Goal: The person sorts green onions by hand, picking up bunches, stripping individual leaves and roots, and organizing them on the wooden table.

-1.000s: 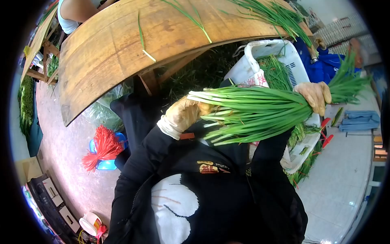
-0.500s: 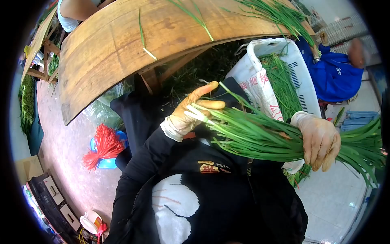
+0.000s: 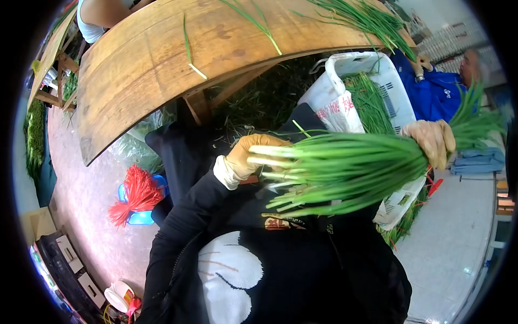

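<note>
One bunch of long, green, white-ended leaves (image 3: pixel 350 167) spans our front, clenched in our gloved right hand (image 3: pixel 430 141); our gloved left hand (image 3: pixel 245 156) has curled inward, bringing both to it, its grip unclear. Beyond: brown wooden tabletop (image 3: pixel 135 70).

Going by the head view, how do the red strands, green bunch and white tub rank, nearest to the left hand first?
1. Green bunch: right at the left hand.
2. Red strands: left, over something blue.
3. White tub: lower left.
</note>
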The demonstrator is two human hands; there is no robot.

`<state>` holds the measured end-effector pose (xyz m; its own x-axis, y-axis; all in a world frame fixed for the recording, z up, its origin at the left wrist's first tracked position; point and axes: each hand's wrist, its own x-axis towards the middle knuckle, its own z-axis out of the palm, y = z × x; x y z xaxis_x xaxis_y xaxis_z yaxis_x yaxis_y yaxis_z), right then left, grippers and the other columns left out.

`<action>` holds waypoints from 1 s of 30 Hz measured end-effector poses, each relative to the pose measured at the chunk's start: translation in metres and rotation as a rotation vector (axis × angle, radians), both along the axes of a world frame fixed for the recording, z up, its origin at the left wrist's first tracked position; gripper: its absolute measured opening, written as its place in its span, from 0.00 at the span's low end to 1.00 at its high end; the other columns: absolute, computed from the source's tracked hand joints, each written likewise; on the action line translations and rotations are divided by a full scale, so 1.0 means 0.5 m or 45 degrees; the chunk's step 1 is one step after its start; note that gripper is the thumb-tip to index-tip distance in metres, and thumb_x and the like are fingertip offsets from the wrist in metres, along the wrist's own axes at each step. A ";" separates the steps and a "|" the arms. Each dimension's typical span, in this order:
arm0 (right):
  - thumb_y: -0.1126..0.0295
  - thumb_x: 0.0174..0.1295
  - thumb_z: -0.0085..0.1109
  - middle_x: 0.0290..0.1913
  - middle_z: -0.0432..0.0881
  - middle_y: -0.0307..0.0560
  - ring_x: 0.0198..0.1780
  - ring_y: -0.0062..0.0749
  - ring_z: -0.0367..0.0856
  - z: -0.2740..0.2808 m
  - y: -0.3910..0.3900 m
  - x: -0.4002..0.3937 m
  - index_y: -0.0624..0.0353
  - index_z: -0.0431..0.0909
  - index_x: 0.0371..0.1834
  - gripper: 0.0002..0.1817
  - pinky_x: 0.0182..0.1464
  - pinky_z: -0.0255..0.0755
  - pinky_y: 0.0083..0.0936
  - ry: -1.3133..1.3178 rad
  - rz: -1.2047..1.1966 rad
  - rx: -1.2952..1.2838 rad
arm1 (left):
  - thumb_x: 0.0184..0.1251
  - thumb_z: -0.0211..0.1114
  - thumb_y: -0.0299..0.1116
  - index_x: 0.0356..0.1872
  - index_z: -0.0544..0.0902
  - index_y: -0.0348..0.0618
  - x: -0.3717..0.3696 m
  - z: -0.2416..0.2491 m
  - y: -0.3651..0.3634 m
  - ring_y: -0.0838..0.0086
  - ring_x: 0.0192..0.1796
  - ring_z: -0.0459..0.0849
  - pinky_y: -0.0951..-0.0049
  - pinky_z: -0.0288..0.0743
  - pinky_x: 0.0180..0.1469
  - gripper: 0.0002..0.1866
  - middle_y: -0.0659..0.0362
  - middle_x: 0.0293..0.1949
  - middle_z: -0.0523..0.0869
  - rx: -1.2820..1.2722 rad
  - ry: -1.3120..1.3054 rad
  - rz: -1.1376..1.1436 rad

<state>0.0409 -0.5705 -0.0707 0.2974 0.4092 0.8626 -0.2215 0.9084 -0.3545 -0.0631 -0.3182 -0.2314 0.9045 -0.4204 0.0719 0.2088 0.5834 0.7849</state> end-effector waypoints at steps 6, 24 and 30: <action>0.70 0.62 0.26 0.11 0.71 0.29 0.20 0.13 0.68 -0.063 0.008 0.079 0.47 0.61 0.08 0.22 0.47 0.63 0.16 0.035 0.525 0.169 | 0.54 0.62 0.46 0.51 0.69 0.29 0.002 0.034 -0.001 0.64 0.56 0.71 0.70 0.62 0.57 0.31 0.44 0.54 0.71 -0.003 -0.308 0.122; 0.81 0.52 0.46 0.23 0.63 0.32 0.32 0.18 0.66 -0.077 -0.026 0.058 0.67 0.62 0.42 0.13 0.53 0.60 0.25 0.223 -0.104 -0.052 | 0.54 0.62 0.29 0.38 0.75 0.34 0.019 0.043 0.033 0.70 0.45 0.78 0.74 0.71 0.47 0.12 0.46 0.46 0.78 -0.317 -0.057 0.311; 0.79 0.52 0.48 0.25 0.63 0.33 0.34 0.20 0.66 -0.073 -0.038 0.045 0.70 0.62 0.50 0.20 0.54 0.59 0.25 0.469 -0.239 -0.183 | 0.56 0.62 0.32 0.37 0.74 0.35 -0.004 0.025 0.064 0.75 0.37 0.78 0.79 0.72 0.38 0.13 0.47 0.44 0.79 -0.147 -0.027 0.364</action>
